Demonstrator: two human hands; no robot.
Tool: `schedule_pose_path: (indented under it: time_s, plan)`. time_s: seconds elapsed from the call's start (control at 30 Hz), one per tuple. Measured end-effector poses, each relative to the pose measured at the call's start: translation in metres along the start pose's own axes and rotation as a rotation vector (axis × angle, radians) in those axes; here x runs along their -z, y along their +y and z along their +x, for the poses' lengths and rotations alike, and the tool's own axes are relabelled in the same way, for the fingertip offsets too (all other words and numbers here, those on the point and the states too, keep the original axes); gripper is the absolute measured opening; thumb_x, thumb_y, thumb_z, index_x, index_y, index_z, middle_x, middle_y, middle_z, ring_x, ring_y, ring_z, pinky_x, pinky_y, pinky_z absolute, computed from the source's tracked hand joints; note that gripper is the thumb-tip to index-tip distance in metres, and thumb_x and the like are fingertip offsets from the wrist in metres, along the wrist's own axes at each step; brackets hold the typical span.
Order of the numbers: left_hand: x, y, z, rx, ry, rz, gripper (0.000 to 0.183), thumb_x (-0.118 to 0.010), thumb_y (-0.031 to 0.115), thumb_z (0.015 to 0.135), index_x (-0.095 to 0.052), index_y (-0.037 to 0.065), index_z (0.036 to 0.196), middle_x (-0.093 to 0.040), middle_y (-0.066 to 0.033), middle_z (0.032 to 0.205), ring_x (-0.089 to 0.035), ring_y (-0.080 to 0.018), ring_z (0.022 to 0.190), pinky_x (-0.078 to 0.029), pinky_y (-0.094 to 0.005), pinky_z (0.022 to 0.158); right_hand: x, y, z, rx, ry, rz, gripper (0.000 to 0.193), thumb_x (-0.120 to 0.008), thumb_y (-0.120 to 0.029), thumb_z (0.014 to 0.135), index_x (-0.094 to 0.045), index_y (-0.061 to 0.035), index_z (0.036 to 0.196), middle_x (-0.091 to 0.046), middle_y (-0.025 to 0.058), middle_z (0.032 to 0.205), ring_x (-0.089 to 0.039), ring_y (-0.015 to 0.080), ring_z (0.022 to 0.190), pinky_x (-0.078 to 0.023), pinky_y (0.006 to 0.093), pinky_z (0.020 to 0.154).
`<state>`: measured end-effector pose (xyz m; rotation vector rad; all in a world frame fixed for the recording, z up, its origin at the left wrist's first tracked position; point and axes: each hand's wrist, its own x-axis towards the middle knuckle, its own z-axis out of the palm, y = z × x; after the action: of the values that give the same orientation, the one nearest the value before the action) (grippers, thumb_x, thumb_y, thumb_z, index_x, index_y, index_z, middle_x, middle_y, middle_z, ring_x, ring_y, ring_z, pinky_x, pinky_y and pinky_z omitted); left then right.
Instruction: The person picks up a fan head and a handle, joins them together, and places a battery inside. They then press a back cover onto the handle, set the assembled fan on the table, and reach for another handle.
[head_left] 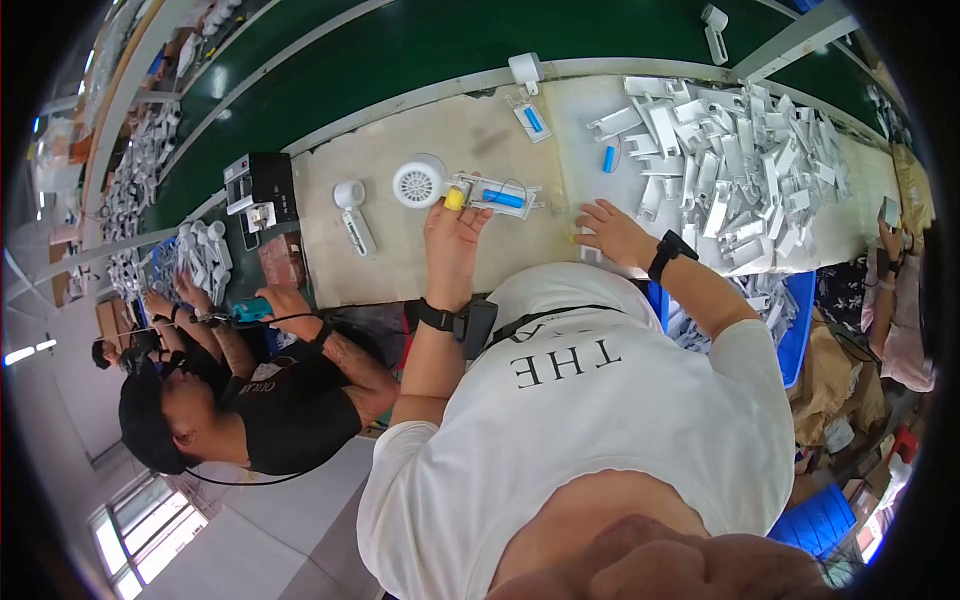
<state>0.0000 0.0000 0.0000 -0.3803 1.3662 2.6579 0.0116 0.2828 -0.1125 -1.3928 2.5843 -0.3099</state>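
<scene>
My left hand (455,235) grips a white handheld fan where its head meets the handle. The round, grilled fan head (419,184) points up, and its opened handle shows a blue cylindrical battery (503,198) and thin wires. Something yellow (455,197) covers a fingertip of that hand. My right hand (617,235) rests on the table with fingers spread, holding nothing visible; a small yellow bit shows at one fingertip. Beyond it lies a loose blue battery (609,159). Farther back is another opened fan handle (530,120) with a battery inside.
White plastic handle shells (730,170) are heaped on the right. A closed white fan (353,217) lies left, near a black machine (262,190). A co-worker (290,400) on my left holds a teal tool (251,309). A green conveyor (430,45) runs behind; a blue bin (797,330) stands at right.
</scene>
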Motion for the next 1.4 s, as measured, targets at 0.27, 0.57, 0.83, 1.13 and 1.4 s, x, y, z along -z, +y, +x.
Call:
schedule_pose_path:
  time_s: [0.27, 0.57, 0.83, 1.13, 1.4]
  plan:
    - [-0.007, -0.010, -0.005, 0.043, -0.007, -0.040, 0.033, -0.047, 0.020, 0.089, -0.045, 0.002, 0.117, -0.052, -0.0155, 0.118, -0.057, -0.0201, 0.098, -0.049, -0.0316, 0.077, 0.048, -0.002, 0.016, -0.576, 0.368, 0.798, 0.040, -0.062, -0.014, 0.076, -0.052, -0.0040, 0.114, -0.055, 0.0118, 0.094, -0.055, 0.0270, 0.089, -0.044, 0.0306, 0.085]
    - [-0.027, -0.027, -0.004, 0.051, 0.018, -0.051, 0.028, -0.049, 0.016, 0.090, -0.051, -0.001, 0.112, -0.058, -0.0110, 0.111, -0.058, -0.0166, 0.095, -0.049, -0.0287, 0.077, 0.134, -0.074, 0.058, -0.362, 0.716, 0.380, 0.052, -0.070, -0.014, 0.069, -0.050, -0.0041, 0.116, -0.055, 0.0169, 0.110, -0.053, 0.0317, 0.101, -0.043, 0.0336, 0.085]
    - [-0.052, -0.027, -0.019, -0.071, 0.061, -0.099, 0.025, -0.053, 0.010, 0.088, -0.053, -0.001, 0.110, -0.059, -0.0060, 0.104, -0.056, -0.0123, 0.093, -0.045, -0.0261, 0.081, 0.142, -0.094, 0.081, -0.466, 0.740, 0.364, 0.051, -0.068, -0.012, 0.065, -0.053, -0.0108, 0.113, -0.056, 0.0104, 0.112, -0.054, 0.0279, 0.101, -0.044, 0.0353, 0.086]
    - [-0.057, 0.004, -0.006, -0.249, -0.075, -0.018, 0.024, -0.054, 0.009, 0.086, -0.054, -0.002, 0.107, -0.060, -0.0128, 0.101, -0.057, -0.0195, 0.093, -0.045, -0.0311, 0.083, 0.124, -0.078, 0.062, -0.568, 0.865, 0.755, 0.040, -0.065, -0.018, 0.076, -0.051, -0.0016, 0.110, -0.058, 0.0069, 0.098, -0.057, 0.0182, 0.086, -0.046, 0.0286, 0.073]
    - [-0.082, 0.019, -0.008, -0.216, -0.073, -0.148, 0.027, -0.055, 0.015, 0.086, -0.051, -0.002, 0.107, -0.059, -0.0145, 0.101, -0.057, -0.0254, 0.094, -0.046, -0.0379, 0.086, 0.164, -0.081, 0.056, -0.454, 0.712, 1.074, 0.027, -0.058, -0.028, 0.083, -0.055, -0.0007, 0.082, -0.052, 0.0056, 0.062, -0.048, 0.0116, 0.055, -0.039, 0.0268, 0.050]
